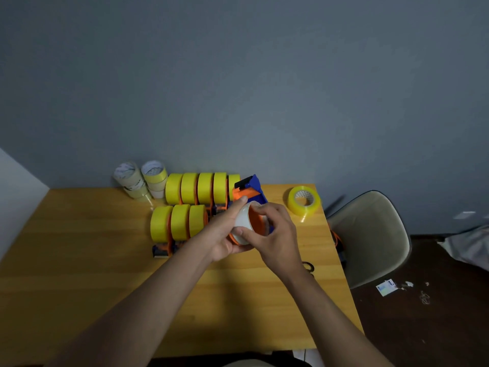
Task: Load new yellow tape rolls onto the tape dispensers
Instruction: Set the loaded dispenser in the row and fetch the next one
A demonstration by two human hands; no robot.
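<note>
We are holding a blue and orange tape dispenser above the middle of the wooden desk, both hands on it. Our left hand is curling around a whitish, nearly spent roll sitting on the dispenser's orange hub, thumb up near the orange flap, fingers wrapping underneath. Our right hand is gripping the right side of the hub, fingers bent over the orange rim and covering the lower part of the dispenser, so we cannot tell how the roll is seated. Just behind and left of our hands, loaded dispensers are standing in two rows: a back row of yellow rolls and a front row of yellow rolls, with orange frames showing between them, crowding the space left of the held dispenser. Further back left, by the grey wall, two stacks of pale tape rolls are standing upright. A loose translucent yellow tape roll is lying near the right edge of the desk, apart from our hands. A beige chair is standing just beside the desk's right edge, and a small card and scraps are lying on the dark floor.
</note>
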